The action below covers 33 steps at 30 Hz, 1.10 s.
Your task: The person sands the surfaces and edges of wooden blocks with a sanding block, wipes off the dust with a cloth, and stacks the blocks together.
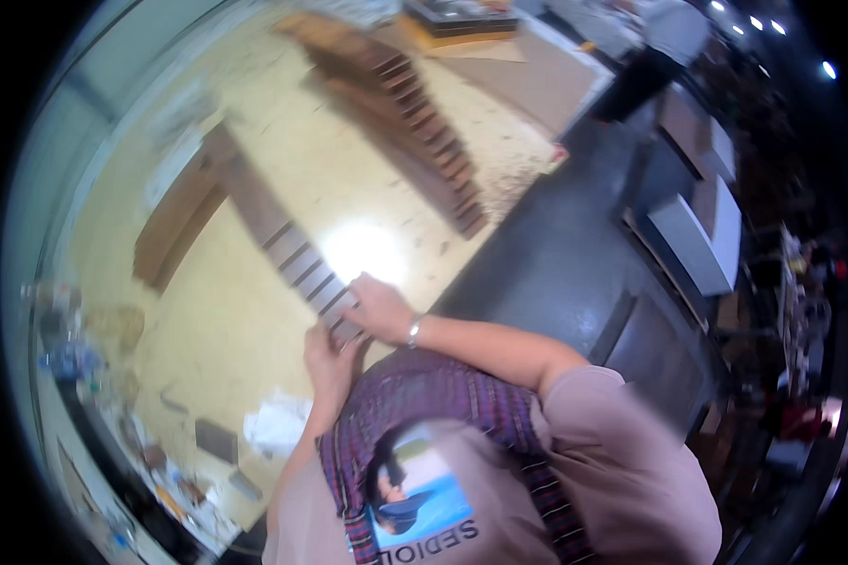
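Fingers of the left hand (pixel 326 367) and right hand (pixel 379 309) curl at the near end of a long wooden strip (pixel 254 207) with dark crosswise bands; blur hides whether they grip it or merely touch it. From the fingers, its long axis runs away and leftward across a pale table (pixel 226 330). The left hand is at its very tip; the right hand, slightly farther along, is at its right edge. A crumpled white sheet (pixel 275 424) lies left of the left forearm. Farther off, brown boards (pixel 174 221) lie left of the strip, and a row of brown pieces (pixel 433 141) lies to its right.
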Each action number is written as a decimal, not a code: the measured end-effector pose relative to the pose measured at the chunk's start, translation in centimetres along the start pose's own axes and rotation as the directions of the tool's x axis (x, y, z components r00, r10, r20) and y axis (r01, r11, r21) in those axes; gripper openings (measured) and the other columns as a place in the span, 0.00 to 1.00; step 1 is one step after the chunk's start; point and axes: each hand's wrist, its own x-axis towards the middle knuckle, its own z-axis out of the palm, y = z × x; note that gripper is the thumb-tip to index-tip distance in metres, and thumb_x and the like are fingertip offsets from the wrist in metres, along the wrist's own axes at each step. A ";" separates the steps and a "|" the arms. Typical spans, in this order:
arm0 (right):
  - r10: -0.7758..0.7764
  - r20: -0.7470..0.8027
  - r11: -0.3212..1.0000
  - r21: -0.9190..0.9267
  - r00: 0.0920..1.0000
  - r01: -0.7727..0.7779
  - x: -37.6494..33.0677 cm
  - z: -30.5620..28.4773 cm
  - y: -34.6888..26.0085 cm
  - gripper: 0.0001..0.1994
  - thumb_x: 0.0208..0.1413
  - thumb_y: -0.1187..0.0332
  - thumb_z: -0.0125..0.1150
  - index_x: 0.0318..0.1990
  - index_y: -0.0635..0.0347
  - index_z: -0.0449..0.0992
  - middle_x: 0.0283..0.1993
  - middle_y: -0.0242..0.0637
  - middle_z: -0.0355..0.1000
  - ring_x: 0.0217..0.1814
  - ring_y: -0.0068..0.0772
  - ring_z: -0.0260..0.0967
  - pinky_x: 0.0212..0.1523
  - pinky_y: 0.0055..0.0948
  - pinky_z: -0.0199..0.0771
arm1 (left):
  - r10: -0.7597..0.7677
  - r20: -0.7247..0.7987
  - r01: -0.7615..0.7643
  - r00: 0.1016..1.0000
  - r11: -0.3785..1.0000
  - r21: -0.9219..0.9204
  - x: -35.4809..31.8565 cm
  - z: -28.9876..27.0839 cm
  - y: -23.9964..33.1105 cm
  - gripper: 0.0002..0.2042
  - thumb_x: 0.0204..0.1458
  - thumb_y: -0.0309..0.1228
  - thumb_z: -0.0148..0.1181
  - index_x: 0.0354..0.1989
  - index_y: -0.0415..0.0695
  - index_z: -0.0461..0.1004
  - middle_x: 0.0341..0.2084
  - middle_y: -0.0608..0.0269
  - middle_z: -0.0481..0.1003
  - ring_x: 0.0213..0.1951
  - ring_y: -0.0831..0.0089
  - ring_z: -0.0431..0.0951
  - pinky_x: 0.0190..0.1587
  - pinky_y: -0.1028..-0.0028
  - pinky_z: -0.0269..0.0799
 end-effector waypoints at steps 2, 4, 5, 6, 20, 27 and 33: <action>-0.009 0.033 0.999 -0.045 0.999 0.011 0.2 0.0 -0.4 0.22 0.59 0.52 0.61 0.41 0.68 0.72 0.41 0.54 0.68 0.44 0.56 0.70 0.45 0.45 0.74 | 0.028 -0.023 -0.027 0.999 0.999 0.025 -0.1 -0.1 -0.9 0.17 0.45 0.24 0.72 0.42 0.34 0.74 0.31 0.58 0.70 0.32 0.68 0.75 0.35 0.69 0.73; -0.004 0.026 0.999 -0.032 1.000 0.005 0.6 0.2 -0.3 0.22 0.59 0.51 0.62 0.38 0.67 0.70 0.39 0.53 0.68 0.40 0.58 0.70 0.42 0.47 0.73 | 0.008 -0.030 -0.007 1.000 0.999 0.034 -0.1 -0.3 -0.7 0.20 0.45 0.25 0.72 0.47 0.33 0.74 0.32 0.53 0.72 0.32 0.63 0.76 0.36 0.66 0.73; -0.018 0.023 0.999 -0.033 1.000 0.019 0.7 0.3 -0.4 0.22 0.59 0.51 0.62 0.37 0.66 0.70 0.39 0.53 0.68 0.38 0.58 0.70 0.41 0.47 0.73 | 0.013 -0.038 -0.012 0.999 1.000 0.028 -0.3 -0.4 -0.7 0.24 0.44 0.26 0.72 0.52 0.33 0.74 0.32 0.52 0.72 0.32 0.59 0.74 0.35 0.63 0.72; -0.025 0.022 0.999 -0.034 0.999 0.026 0.7 0.2 -0.2 0.22 0.59 0.51 0.63 0.37 0.66 0.69 0.39 0.53 0.68 0.38 0.58 0.70 0.40 0.48 0.73 | 0.003 -0.048 -0.003 0.999 1.000 0.016 -0.2 -0.2 -0.5 0.24 0.45 0.26 0.71 0.52 0.33 0.74 0.32 0.52 0.72 0.32 0.59 0.74 0.35 0.63 0.72; -0.118 0.230 0.948 0.315 0.966 0.040 -0.3 -3.6 0.1 0.29 0.40 0.62 0.78 0.47 0.68 0.72 0.42 0.47 0.67 0.43 0.47 0.67 0.45 0.41 0.72 | 0.021 0.037 -0.022 0.999 1.000 0.010 -0.9 -0.4 0.8 0.43 0.40 0.27 0.76 0.68 0.39 0.60 0.42 0.50 0.69 0.41 0.58 0.76 0.42 0.64 0.76; -0.070 0.319 0.994 0.107 0.945 0.038 0.2 -3.8 -0.2 0.32 0.31 0.72 0.78 0.50 0.67 0.73 0.42 0.44 0.67 0.43 0.47 0.70 0.46 0.38 0.75 | 0.020 0.014 -0.020 1.000 1.000 0.019 -1.0 0.1 -0.5 0.42 0.42 0.23 0.74 0.69 0.35 0.59 0.40 0.51 0.69 0.39 0.61 0.77 0.41 0.67 0.77; 0.001 0.352 0.999 0.039 0.936 -0.015 0.8 -3.8 -0.6 0.28 0.32 0.71 0.78 0.46 0.66 0.74 0.41 0.46 0.68 0.42 0.49 0.70 0.46 0.39 0.75 | 0.003 -0.011 -0.003 1.000 1.000 0.011 -0.7 0.1 -0.2 0.42 0.42 0.18 0.73 0.69 0.32 0.60 0.39 0.55 0.69 0.37 0.67 0.77 0.41 0.72 0.78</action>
